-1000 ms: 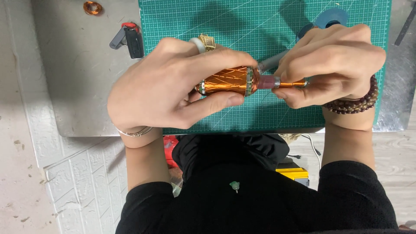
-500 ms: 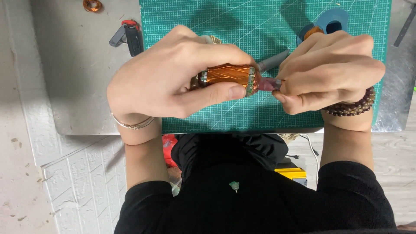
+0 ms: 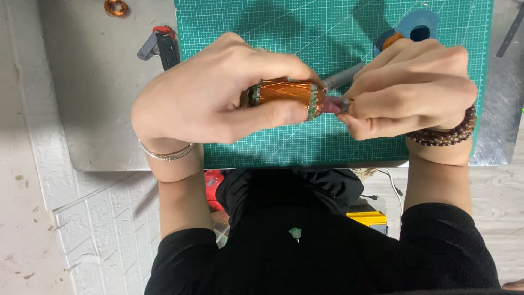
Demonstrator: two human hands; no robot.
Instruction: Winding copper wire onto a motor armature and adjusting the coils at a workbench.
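Note:
My left hand (image 3: 213,93) is wrapped around a copper-wound motor rotor (image 3: 286,94), thumb under it and fingers over the top. The rotor lies level above the green cutting mat (image 3: 327,33). My right hand (image 3: 409,90) is closed at the rotor's right end, pinching the pinkish shaft end (image 3: 334,105). A grey rod (image 3: 344,77) sticks out behind the fingers. A thin bangle sits on my left wrist, a dark bead bracelet (image 3: 445,134) on my right.
A black and red tool (image 3: 161,43) and a small copper wire coil (image 3: 115,7) lie on the grey metal sheet (image 3: 98,109) left of the mat. A blue tape roll (image 3: 417,27) rests on the mat beyond my right hand. A yellow object (image 3: 368,217) sits below the table edge.
My left hand has rolled over the rotor, covering more of the copper winding. My right hand has closed in on the shaft end, hiding the orange piece seen earlier.

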